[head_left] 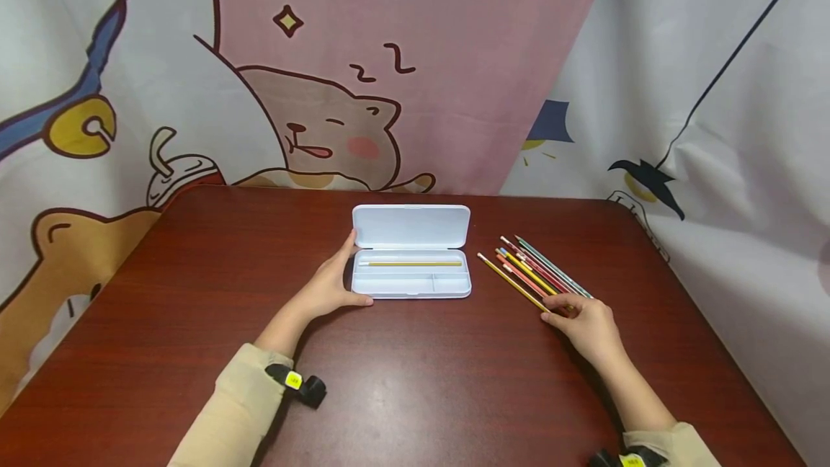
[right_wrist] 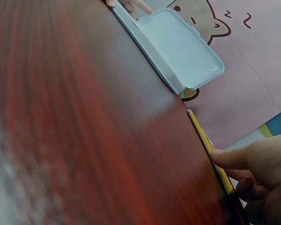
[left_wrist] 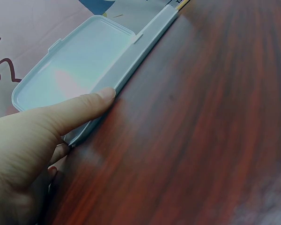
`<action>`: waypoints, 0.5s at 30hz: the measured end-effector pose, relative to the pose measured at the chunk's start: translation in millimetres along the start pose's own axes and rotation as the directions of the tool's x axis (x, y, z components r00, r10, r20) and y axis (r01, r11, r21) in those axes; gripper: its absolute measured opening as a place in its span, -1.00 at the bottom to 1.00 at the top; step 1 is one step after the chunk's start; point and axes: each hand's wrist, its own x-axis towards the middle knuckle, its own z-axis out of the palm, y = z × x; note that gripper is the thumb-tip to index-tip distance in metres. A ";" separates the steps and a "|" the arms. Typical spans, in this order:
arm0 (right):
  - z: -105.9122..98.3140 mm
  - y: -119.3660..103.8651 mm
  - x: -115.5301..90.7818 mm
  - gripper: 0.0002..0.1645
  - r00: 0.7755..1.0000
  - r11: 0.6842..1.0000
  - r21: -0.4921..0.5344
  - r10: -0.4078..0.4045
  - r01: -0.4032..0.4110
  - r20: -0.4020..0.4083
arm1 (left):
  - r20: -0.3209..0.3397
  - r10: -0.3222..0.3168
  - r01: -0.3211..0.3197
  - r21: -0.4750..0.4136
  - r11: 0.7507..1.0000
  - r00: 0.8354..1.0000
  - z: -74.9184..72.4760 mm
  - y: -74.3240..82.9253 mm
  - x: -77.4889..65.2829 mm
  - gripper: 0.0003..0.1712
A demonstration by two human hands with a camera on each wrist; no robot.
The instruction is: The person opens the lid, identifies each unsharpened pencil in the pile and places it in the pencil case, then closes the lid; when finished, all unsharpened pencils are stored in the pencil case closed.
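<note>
A white pencil case [head_left: 392, 286] lies with its lid [head_left: 411, 227] raised at the back. One yellow pencil [head_left: 415, 264] is in its rear long compartment. My left hand [head_left: 324, 288] holds the case's left end, the thumb against the front wall and the other fingers along the left side. To the right, my right hand [head_left: 591, 326] pinches a yellow pencil [right_wrist: 203, 136] near its lower end, low over the tabletop; its white-tipped far end points toward the case. Right beside that hand lies a loose bunch of coloured pencils [head_left: 534, 263], their near ends partly hidden behind the fingers.
Everything rests on a dark reddish-brown wooden table [head_left: 389, 380]. A printed cloth [head_left: 454, 56] with cartoon animals hangs along its back edge and sides. Inside the case, a small divider [head_left: 433, 282] splits the front compartment.
</note>
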 end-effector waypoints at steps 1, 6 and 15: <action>0.1 -0.5 -0.1 -0.76 1.000 1.000 -0.010 0.000 0.000 0.007 | 0.000 0.000 0.000 0.000 1.000 1.000 -0.1 -0.1 0.0 0.55; 0.4 -3.6 -1.6 -0.77 1.000 0.999 -0.051 -0.007 0.008 0.020 | 0.001 0.002 -0.002 0.002 1.000 1.000 -0.4 0.4 -0.1 0.55; 1.2 -5.8 -2.6 -0.86 0.999 0.994 -0.105 -0.031 0.028 -0.019 | 0.004 -0.002 0.002 -0.004 1.000 1.000 -0.6 1.7 -0.9 0.55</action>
